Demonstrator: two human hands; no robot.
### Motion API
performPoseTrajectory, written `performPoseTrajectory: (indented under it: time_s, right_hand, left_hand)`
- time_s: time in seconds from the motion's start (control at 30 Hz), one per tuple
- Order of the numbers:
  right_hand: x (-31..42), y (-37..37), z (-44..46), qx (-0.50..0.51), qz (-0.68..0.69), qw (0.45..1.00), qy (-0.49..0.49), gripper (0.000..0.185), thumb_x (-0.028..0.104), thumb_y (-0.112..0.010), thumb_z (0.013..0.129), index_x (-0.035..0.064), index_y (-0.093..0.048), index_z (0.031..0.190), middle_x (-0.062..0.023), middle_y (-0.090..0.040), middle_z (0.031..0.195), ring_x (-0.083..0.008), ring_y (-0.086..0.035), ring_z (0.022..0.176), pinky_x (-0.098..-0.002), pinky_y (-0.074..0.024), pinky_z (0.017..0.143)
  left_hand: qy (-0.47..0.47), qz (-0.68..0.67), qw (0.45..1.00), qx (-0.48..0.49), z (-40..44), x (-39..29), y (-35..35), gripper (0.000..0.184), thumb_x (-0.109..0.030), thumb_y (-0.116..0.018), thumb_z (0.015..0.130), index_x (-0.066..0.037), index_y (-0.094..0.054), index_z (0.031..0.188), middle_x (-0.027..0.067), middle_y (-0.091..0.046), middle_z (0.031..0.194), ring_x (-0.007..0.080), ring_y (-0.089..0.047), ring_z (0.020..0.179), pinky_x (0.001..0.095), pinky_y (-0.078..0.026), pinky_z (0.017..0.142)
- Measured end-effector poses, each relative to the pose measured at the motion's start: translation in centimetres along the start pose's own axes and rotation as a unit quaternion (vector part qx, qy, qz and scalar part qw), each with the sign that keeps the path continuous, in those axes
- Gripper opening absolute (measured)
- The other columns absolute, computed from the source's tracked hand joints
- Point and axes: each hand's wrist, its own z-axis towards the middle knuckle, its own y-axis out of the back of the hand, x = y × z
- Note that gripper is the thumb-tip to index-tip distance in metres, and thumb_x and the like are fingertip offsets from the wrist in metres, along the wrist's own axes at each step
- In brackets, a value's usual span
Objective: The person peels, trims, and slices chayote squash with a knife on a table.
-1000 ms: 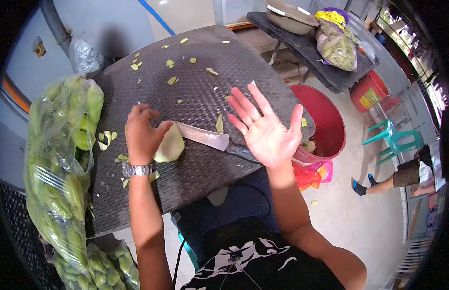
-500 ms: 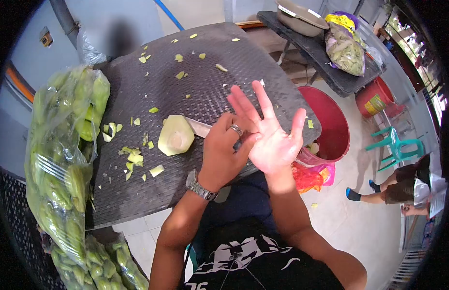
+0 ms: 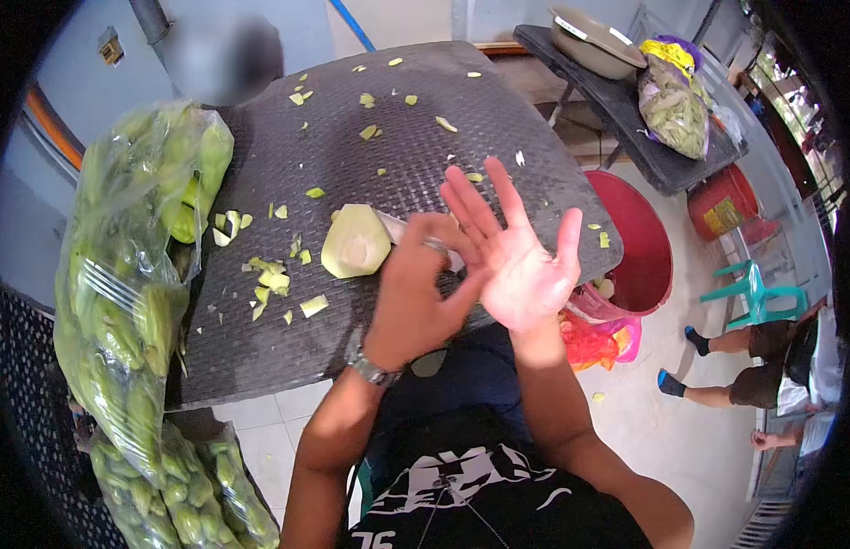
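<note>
My right hand [image 3: 532, 279] is held palm up over the table's near edge, fingers spread, with nothing in it. Against the base of its fingers is my left hand [image 3: 420, 293], which wears a ring and a watch; motion blurs its fingers, and I cannot make out anything between them. Left of my hands a peeled pale green vegetable [image 3: 356, 242] lies on the dark woven table [image 3: 324, 357]. The knife blade [image 3: 394, 226] shows beside the vegetable, and my left hand hides most of the knife. Peel scraps [image 3: 272, 279] are scattered on the tabletop.
Clear bags of green vegetables [image 3: 113, 311] stand along the left. At the right are a red tub [image 3: 640, 247], a side table [image 3: 608, 101] with a basin [image 3: 597, 46] and a filled bag [image 3: 672, 105], a green chair [image 3: 754, 293], and another person's legs [image 3: 718, 395].
Over the last second my left hand has moved from beside the vegetable to my right palm. My right hand has stayed open. The view has shifted slightly, moving the table rightward in frame.
</note>
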Motion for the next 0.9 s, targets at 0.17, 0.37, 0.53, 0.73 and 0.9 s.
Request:
performPoseTrajectory:
  time_s: [0.17,0.37,0.53,0.73,0.9]
  right_hand:
    - [1.3,0.3,-0.2,-0.047,-0.027,0.998,0.029,0.101,0.075,-0.038,0.098,0.0005,-0.018,0.163,-0.0289,-0.018,0.167,-0.0381,-0.02,0.156,-0.0491,-0.0173,0.127]
    - [1.9,1.0,-0.9,-0.049,-0.033,0.998,0.036,0.1,0.074,-0.039,0.098,-0.0001,-0.018,0.162,-0.0299,-0.02,0.166,-0.0407,-0.022,0.155,-0.0501,-0.0179,0.127]
    - [0.9,0.8,-1.1,-0.061,-0.041,0.997,0.014,0.102,0.076,-0.039,0.097,0.0006,-0.018,0.163,-0.0287,-0.021,0.167,-0.0408,-0.021,0.155,-0.0508,-0.0166,0.127]
    - [-1.5,-0.4,-1.1,-0.073,-0.006,0.997,0.015,0.104,0.08,-0.034,0.096,0.0027,-0.019,0.163,-0.0236,-0.022,0.168,-0.0358,-0.021,0.156,-0.0489,-0.0125,0.128]
    - [1.0,1.2,-0.9,-0.062,-0.173,0.982,0.041,0.095,0.074,-0.027,0.101,0.0014,-0.023,0.162,-0.0207,-0.029,0.167,-0.032,-0.027,0.154,-0.0457,-0.0171,0.124]
  left_hand:
    - [0.143,-0.002,0.988,-0.051,0.5,1.5,6.4,0.015,-0.008,-0.063,0.102,-0.001,-0.06,0.089,0.0081,-0.07,0.092,0.0115,-0.065,0.079,0.0264,-0.052,0.071]
    - [0.166,0.181,0.967,-0.067,0.4,2.3,9.5,0.015,-0.014,-0.071,0.096,-0.001,-0.068,0.091,0.0111,-0.072,0.083,0.0183,-0.071,0.074,0.0308,-0.052,0.062]
    - [0.076,0.202,0.973,-0.078,-0.6,1.8,7.6,0.014,-0.011,-0.077,0.089,-0.001,-0.071,0.097,0.011,-0.075,0.094,0.0195,-0.07,0.079,0.0307,-0.055,0.074]
    - [-0.068,0.268,0.96,0.048,-2.3,-2.0,0.5,0.042,-0.025,-0.083,0.084,-0.008,-0.071,0.12,0.0163,-0.056,0.147,0.0373,-0.052,0.134,0.0483,-0.039,0.112]
    - [-0.098,0.186,0.967,0.144,-3.4,-1.4,0.9,0.041,-0.033,-0.078,0.089,-0.011,-0.072,0.122,0.0189,-0.054,0.15,0.0429,-0.05,0.137,0.0522,-0.038,0.114]
